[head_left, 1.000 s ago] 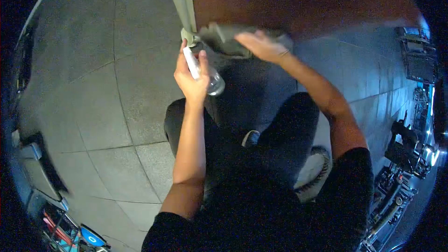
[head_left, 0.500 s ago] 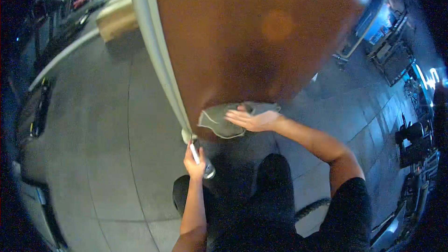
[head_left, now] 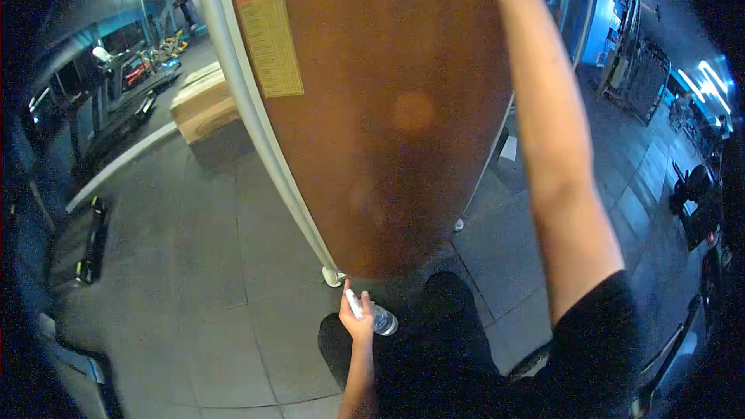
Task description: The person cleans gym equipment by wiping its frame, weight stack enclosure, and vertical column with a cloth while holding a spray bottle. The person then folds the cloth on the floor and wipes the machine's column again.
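Note:
My left hand (head_left: 357,322) is closed around a clear spray bottle (head_left: 384,320) with a white spray head, low in front of my legs. Just above that hand is the bottom corner of a large brown panel (head_left: 388,171), glossy and framed by a pale metal post on its left. My right forearm (head_left: 555,132) reaches up along the panel's right side. The hand at its end lies beyond the top edge of the view, so its fingers are hidden. No cloth shows now.
A yellow printed sheet (head_left: 272,39) is on the panel's upper left. The pale post (head_left: 268,151) ends in a white foot (head_left: 332,275) on the tiled floor. Left stands a wooden box (head_left: 206,105); gym equipment (head_left: 691,194) lines the right side.
My right hand has gone from the panel's lower part, where it pressed a grey cloth, up past the top of the view. My left hand still holds the bottle. The view has tilted up.

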Demonstrator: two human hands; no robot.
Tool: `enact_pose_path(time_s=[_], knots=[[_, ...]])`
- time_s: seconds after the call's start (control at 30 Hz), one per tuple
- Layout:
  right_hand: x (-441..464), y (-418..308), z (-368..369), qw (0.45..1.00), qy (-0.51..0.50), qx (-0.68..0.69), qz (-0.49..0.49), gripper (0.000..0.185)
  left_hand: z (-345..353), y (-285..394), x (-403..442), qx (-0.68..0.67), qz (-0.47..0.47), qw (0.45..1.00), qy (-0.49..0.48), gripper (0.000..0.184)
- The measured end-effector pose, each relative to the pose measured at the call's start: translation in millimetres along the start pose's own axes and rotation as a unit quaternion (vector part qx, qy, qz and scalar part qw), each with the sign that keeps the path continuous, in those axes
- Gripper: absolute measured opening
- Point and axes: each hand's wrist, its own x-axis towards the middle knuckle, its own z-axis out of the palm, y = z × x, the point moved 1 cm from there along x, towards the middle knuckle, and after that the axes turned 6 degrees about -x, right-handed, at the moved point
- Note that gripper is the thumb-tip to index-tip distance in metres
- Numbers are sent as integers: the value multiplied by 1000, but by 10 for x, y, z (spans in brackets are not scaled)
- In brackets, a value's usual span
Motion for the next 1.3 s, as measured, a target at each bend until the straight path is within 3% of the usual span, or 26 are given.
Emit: enact_pose_path(time_s=[0.07,0.1,0.17,0.2,0.27,0.3,0.33,0.37,0.4,0.43,0.57,0.7,0.77,0.83,0.9,0.97,1.03,1.1,1.13,1.17,1.2,1.23,1.27,1.3], knots=[[-456,195,-68,990,36,-15,132,67,-112,211,-47,-1,0,1000,6,55],[-618,5,-453,967,-1,142,211,70,-152,269,-46,-25,-24,999,9,55],[-1609,197,-514,947,11,20,321,63,-296,329,-63,-2,-8,1000,-12,56],[-2061,-106,-789,934,-5,38,356,71,-360,252,-57,-5,-9,1000,-8,54],[-3292,-150,-1053,937,-74,-16,340,57,-443,226,-33,-8,-4,1000,-8,53],[-3610,-421,-1293,907,-65,40,414,53,-478,246,-52,-2,1,1000,-14,53],[-4373,-577,-1435,897,-130,-64,417,50,-509,270,-45,4,-6,1000,-15,51],[-5167,-755,-1612,916,-247,-199,244,49,-511,307,-24,8,-12,1000,-18,50],[-5337,-1017,-1811,891,-264,-128,346,47,-483,410,-28,7,-8,1000,-20,48],[-5397,-1216,-1861,864,-174,-107,461,43,-462,452,-34,8,-1,1000,-28,48],[-5482,-1248,-1986,841,-274,-15,467,38,-463,762,-30,36,13,998,-56,49],[-4622,-860,-1582,894,-184,-138,384,29,-454,804,126,30,31,996,-79,55],[-3601,-488,-1333,906,-166,35,389,32,-353,1146,158,66,46,993,-90,52],[-2379,-119,-1033,907,-135,188,353,48,-209,1599,213,81,61,988,-115,50],[-1672,191,-685,944,-120,117,283,76,-13,1990,291,105,63,981,-150,47],[-1381,364,-728,942,-135,101,292,87,160,2383,248,100,21,979,-177,40],[-1255,465,-861,936,-248,94,232,85,342,2728,224,88,-47,976,-191,32],[-1698,451,-990,910,-251,106,313,80,618,3234,179,3,-146,969,-199,31],[-2107,289,-1163,835,-268,170,449,88,635,3382,120,5,-164,965,-203,31],[-2330,195,-1354,692,-274,217,632,77,753,3575,123,17,-170,966,-195,28],[-2437,274,-1711,508,-377,208,746,70,882,3752,107,26,-171,967,-187,26],[-2437,256,-2008,476,-344,127,800,72,936,3921,87,25,-181,964,-193,26],[-2452,91,-2360,550,-218,107,799,74,991,4072,57,34,-210,955,-208,25],[-2579,46,-2744,461,-239,82,851,73,1018,4200,31,43,-239,944,-225,25]])
